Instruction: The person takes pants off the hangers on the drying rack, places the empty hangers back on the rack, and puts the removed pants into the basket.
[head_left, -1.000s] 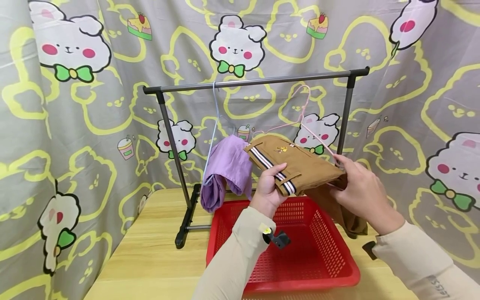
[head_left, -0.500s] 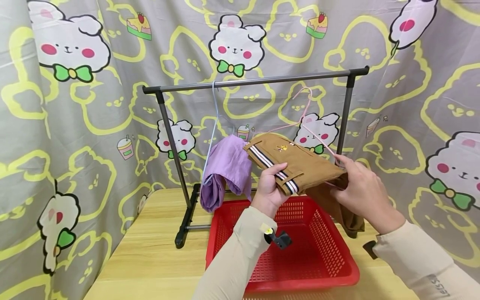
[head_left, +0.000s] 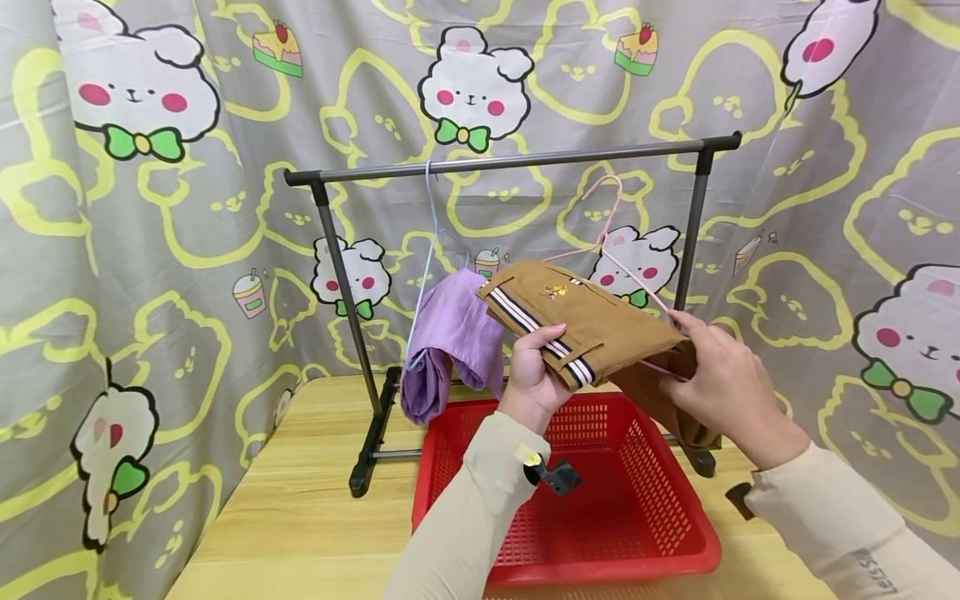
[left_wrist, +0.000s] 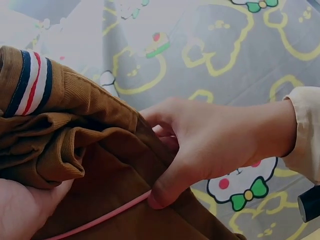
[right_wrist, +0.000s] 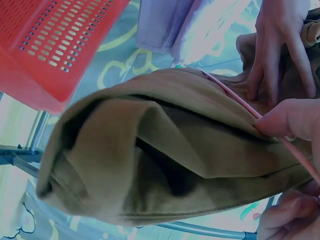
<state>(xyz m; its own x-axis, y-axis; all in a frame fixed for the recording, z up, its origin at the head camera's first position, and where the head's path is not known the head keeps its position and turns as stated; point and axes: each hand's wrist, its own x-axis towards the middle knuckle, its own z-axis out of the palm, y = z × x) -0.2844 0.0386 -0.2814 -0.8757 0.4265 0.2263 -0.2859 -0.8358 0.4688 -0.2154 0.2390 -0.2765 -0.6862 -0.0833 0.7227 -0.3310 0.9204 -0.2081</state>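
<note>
Brown trousers point(head_left: 600, 321) with a striped waistband and small yellow embroidery are draped over a pink wire hanger point(head_left: 633, 275). My left hand point(head_left: 536, 379) grips them at the waistband, thumb on top and fingers underneath. The right hand point(head_left: 727, 387) pinches the hanger's right corner together with the cloth. In the left wrist view, the right thumb presses on the pink bar beside the folded brown cloth point(left_wrist: 100, 165). Seen from the right wrist, a trouser leg point(right_wrist: 165, 155) hangs below the bar and the left fingers point(right_wrist: 272, 75) lie spread on the fabric.
A purple garment point(head_left: 457, 333) hangs on a blue hanger point(head_left: 431, 250) from the rack's metal bar point(head_left: 517, 164). Under my hands stands a red perforated basket point(head_left: 675, 500) on the wooden table point(head_left: 300, 508). A patterned curtain point(head_left: 300, 100) surrounds the rack.
The waistband end of the trousers has shifted slightly left and up with my left hand. The hanging leg at the right has drawn up a little. My right hand stays in place.
</note>
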